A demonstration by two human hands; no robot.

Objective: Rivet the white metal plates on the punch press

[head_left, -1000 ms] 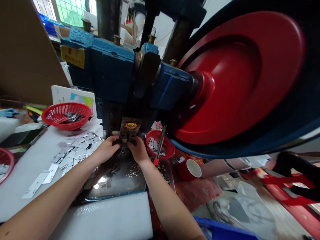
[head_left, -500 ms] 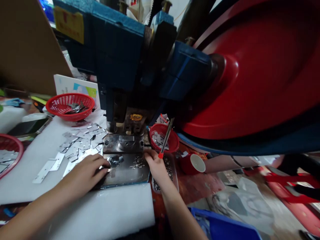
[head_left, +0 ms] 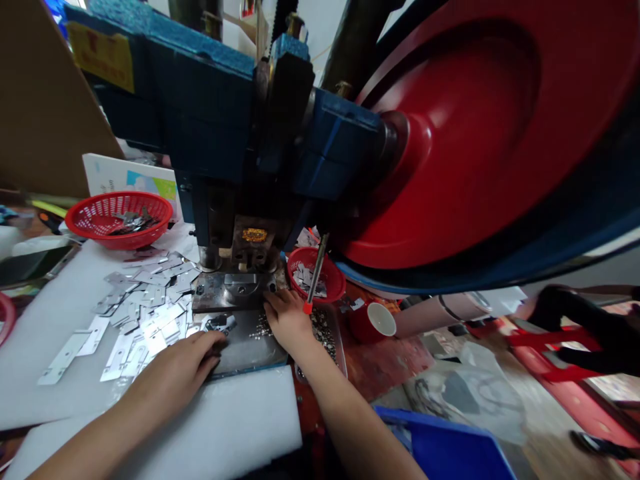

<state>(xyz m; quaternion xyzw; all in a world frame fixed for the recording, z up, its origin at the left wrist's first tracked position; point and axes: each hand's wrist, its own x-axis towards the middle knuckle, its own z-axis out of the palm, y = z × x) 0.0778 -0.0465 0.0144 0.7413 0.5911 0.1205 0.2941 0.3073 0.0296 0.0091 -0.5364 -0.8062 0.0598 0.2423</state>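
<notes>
Small shiny metal bits [head_left: 261, 327]: a loose scatter on the right part of a flat grey metal plate [head_left: 245, 355], just in front of the press.

Right hand [head_left: 290, 322]: over the plate's right side, fingers bent down beside the bits. Grip: whether a bit is pinched cannot be told.

Left hand [head_left: 184, 363]: at the plate's left edge, fingers curled, near small dark metal pieces [head_left: 221, 324]. Grip: fingertips partly hidden; whether anything is held cannot be told.

Change noted: a second ago both hands were up at the tooling; half a second ago the right hand was at the plate's right edge. It now lies farther in, by the bits, while the left remains at the plate's left side. Handling, by judgement, has shifted from the tooling to the loose parts.

Dark steel die block [head_left: 213, 301]: behind the plate, below a steel punch holder with an amber patch [head_left: 254, 247], a gap between them.

Flat silver metal strips [head_left: 155, 313]: heaped left of the plate on white sheeting.

Clear plastic tray of small parts [head_left: 343, 363]: right of the plate, partly behind the right forearm.

Round red plastic baskets: one behind the strips [head_left: 90, 227], one behind the tray [head_left: 336, 280], both holding metal pieces.

Blue cast press body [head_left: 200, 113], with large red flywheel [head_left: 475, 147]: above all.
</notes>
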